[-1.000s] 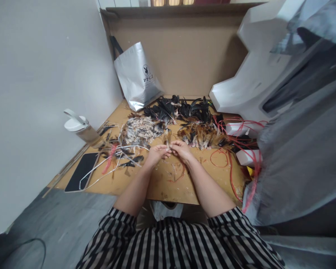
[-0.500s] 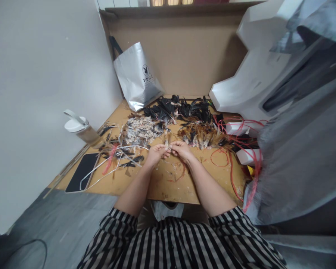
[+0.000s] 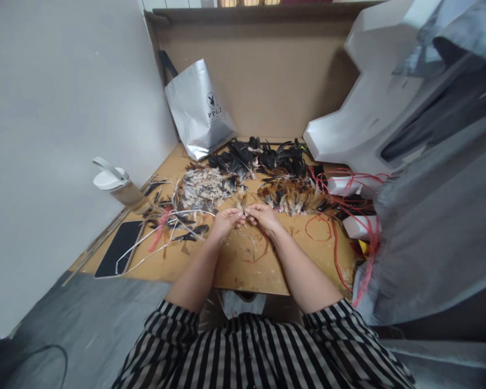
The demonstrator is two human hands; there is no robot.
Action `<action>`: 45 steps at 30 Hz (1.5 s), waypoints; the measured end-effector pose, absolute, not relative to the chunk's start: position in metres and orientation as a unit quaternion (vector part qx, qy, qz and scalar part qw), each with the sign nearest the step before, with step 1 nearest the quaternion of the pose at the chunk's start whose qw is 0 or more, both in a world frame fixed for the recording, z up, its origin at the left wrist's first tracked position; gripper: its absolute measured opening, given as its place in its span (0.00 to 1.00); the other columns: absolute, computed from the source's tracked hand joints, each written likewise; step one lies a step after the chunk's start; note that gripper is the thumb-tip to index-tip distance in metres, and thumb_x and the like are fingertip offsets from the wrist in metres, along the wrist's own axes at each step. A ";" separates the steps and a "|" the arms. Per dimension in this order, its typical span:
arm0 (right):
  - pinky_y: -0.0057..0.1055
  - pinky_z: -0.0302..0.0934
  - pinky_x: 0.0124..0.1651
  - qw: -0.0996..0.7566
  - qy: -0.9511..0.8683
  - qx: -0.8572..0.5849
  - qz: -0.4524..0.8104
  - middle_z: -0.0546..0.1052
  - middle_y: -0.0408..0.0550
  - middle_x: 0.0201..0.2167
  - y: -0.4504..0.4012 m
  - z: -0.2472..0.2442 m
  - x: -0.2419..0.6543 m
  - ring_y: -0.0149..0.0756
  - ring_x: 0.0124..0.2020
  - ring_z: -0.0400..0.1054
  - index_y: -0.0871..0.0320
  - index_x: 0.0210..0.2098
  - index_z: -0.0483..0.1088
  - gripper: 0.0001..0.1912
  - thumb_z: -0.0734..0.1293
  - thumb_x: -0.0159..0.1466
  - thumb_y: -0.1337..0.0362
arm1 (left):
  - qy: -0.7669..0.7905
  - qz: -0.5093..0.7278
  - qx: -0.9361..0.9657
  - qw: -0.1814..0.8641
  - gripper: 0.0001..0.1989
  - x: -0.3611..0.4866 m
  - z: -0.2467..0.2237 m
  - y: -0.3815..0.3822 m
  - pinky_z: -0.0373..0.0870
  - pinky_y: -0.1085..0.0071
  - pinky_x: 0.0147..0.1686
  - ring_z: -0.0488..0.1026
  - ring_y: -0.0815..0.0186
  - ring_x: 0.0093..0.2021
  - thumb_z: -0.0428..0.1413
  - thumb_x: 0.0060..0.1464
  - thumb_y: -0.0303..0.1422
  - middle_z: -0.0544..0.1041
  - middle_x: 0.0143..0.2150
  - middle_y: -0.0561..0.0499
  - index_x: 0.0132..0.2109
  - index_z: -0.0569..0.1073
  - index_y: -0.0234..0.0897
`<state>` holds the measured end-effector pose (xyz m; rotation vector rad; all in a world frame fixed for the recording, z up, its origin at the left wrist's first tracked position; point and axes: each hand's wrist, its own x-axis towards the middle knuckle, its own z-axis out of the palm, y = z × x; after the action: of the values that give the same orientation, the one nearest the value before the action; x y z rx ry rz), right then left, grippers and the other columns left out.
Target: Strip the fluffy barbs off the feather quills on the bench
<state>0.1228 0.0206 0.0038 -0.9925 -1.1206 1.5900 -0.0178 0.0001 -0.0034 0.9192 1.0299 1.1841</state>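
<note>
Small brown feather tuft pinched by left hand and right hand, fingertips closed together, held over tan tabletop near brown feather pile, lower ends hidden by the grip, finer detail blurred.

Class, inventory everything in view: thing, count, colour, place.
Bag: one, silver, back left
Bottle: one, white lid, left
Phone: one, black, front left
Strips: several, white, left
Black feathers: many, black, back
Pale feathers: many, whitish, centre
Brown feathers: many, golden, right
Tuft: one, brownish, centre
Strings: several, red, right
Table: one, yellowish, centre
Board: one, brown, behind
Wall: one, grey, left
Frame: one, white, right
Cloth: uncounted, grey, right
Floor: one, grey, lower left
Sleeves: two, black-striped, bottom
Left grip, right grip: two, bare, holding tuft
</note>
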 end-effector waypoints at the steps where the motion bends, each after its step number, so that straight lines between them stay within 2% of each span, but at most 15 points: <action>1: 0.21 0.47 0.17 0.462 -0.455 -0.399 0.649 0.70 0.42 0.16 0.021 0.004 0.123 0.21 0.15 0.55 0.62 0.24 0.70 0.14 0.71 0.43 0.58 | 0.444 0.515 0.396 0.618 0.14 -0.018 -0.003 0.000 0.62 0.78 0.20 0.68 0.74 0.21 0.62 0.36 0.35 0.74 0.25 0.49 0.30 0.71 0.30; 12: 0.22 0.48 0.20 0.485 -0.448 -0.416 0.625 0.69 0.40 0.16 0.019 0.003 0.119 0.22 0.16 0.55 0.60 0.24 0.70 0.15 0.71 0.42 0.56 | 0.442 0.493 0.417 0.623 0.15 -0.017 -0.003 -0.001 0.64 0.78 0.22 0.70 0.72 0.25 0.60 0.39 0.38 0.76 0.31 0.44 0.33 0.73 0.30; 21: 0.25 0.54 0.27 0.488 -0.477 -0.415 0.602 0.72 0.43 0.20 0.016 0.008 0.119 0.26 0.21 0.61 0.61 0.23 0.71 0.13 0.71 0.43 0.57 | 0.441 0.495 0.419 0.620 0.15 -0.019 -0.005 -0.001 0.63 0.78 0.21 0.69 0.73 0.22 0.60 0.39 0.38 0.75 0.29 0.46 0.32 0.73 0.30; 28: 0.23 0.48 0.21 0.492 -0.451 -0.422 0.613 0.69 0.40 0.16 0.013 0.011 0.118 0.23 0.17 0.56 0.60 0.23 0.70 0.15 0.71 0.41 0.56 | 0.430 0.490 0.426 0.627 0.16 -0.020 -0.005 -0.002 0.63 0.79 0.22 0.70 0.73 0.25 0.59 0.40 0.39 0.76 0.33 0.43 0.35 0.73 0.30; 39: 0.22 0.43 0.18 0.474 -0.427 -0.439 0.633 0.66 0.39 0.14 0.016 0.006 0.117 0.22 0.15 0.53 0.61 0.23 0.69 0.16 0.72 0.40 0.55 | 0.471 0.486 0.449 0.583 0.14 -0.016 -0.002 -0.001 0.62 0.78 0.19 0.67 0.73 0.20 0.60 0.38 0.39 0.75 0.25 0.47 0.30 0.72 0.31; 42: 0.23 0.41 0.18 0.486 -0.423 -0.437 0.628 0.66 0.38 0.13 0.015 0.006 0.116 0.21 0.14 0.51 0.60 0.22 0.68 0.16 0.72 0.39 0.56 | 0.467 0.482 0.450 0.589 0.14 -0.015 0.000 -0.003 0.62 0.78 0.20 0.67 0.74 0.20 0.60 0.38 0.38 0.75 0.26 0.47 0.30 0.73 0.31; 45: 0.23 0.44 0.19 0.497 -0.419 -0.426 0.629 0.68 0.39 0.15 0.014 0.007 0.115 0.22 0.15 0.54 0.60 0.21 0.69 0.15 0.72 0.40 0.57 | 0.444 0.480 0.440 0.616 0.14 -0.016 0.000 -0.004 0.62 0.78 0.20 0.68 0.74 0.22 0.60 0.38 0.38 0.75 0.28 0.46 0.32 0.73 0.30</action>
<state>0.1155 0.0137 0.0073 -1.0308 -1.0160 1.5243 -0.0156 -0.0044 0.0000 1.0131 1.0226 1.1056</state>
